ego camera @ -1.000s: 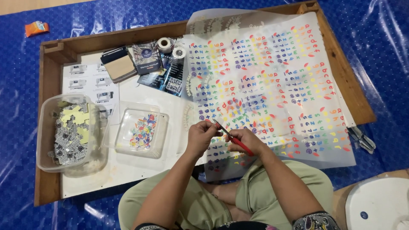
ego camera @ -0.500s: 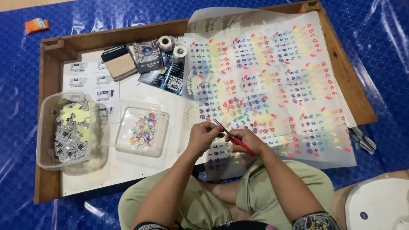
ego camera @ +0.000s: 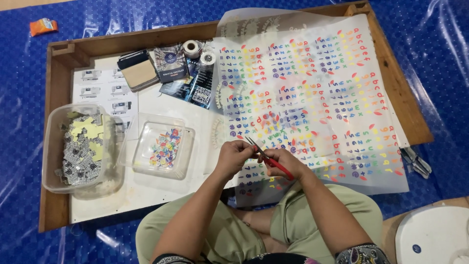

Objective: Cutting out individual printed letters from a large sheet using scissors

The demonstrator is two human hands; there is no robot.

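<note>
Red-handled scissors [ego camera: 271, 159] sit in the right hand [ego camera: 285, 161], fingers curled shut around the handles, thin metal blades slightly parted and pointing up-left. Close beside them, the left hand [ego camera: 233, 156] has its fingertips pressed together in a pinch; whatever it pinches is too small to make out. Both hands hover over the near edge of a large translucent sheet [ego camera: 312, 98] printed with rows of small coloured letters and digits, which drapes over the wooden tray [ego camera: 56, 205] and overhangs its near rim. Just left of the hands stands a shallow clear plastic box [ego camera: 161, 149] with bright cut pieces, and farther left a deeper clear tub [ego camera: 78, 146] of grey and yellow scraps. Two thread spools [ego camera: 198, 51] and cards lie near the far rim. Blue glossy plastic sheeting [ego camera: 439, 58] surrounds the tray, with open room between the boxes and the near rim.
</note>
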